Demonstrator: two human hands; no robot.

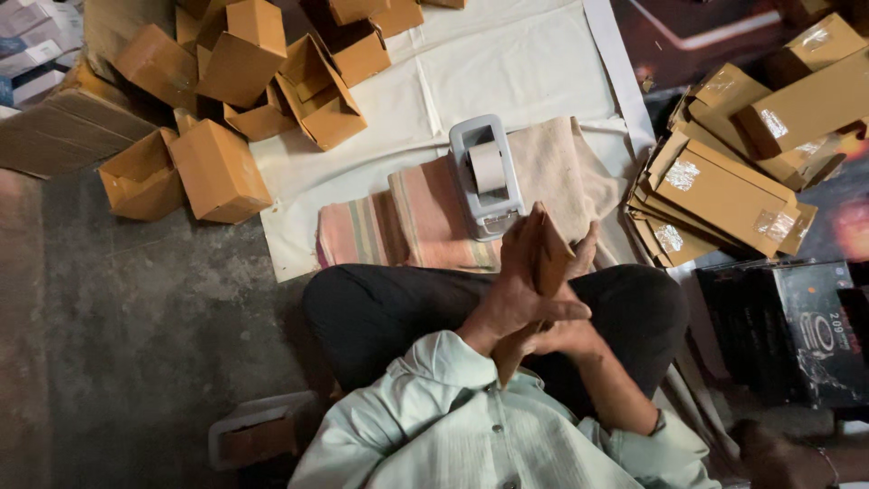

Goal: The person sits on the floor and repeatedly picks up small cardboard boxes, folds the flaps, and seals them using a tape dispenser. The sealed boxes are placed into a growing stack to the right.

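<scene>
Both hands are working a flat brown cardboard blank (546, 263) over the lap, just below the tape dispenser (486, 177). Left hand (511, 303) is gripping the blank's near face w/ fingers spread; right hand (570, 335) is clasping it from underneath. Looks like the folding-up stage; next move prob. calls for squaring the flaps & pulling tape. The dispenser is sitting on a striped cloth (398, 222). Finished boxes (217, 167) are piling up left of the dispenser, matte & boxy; flat taped blanks (715, 195) are stacking on the right.
</scene>
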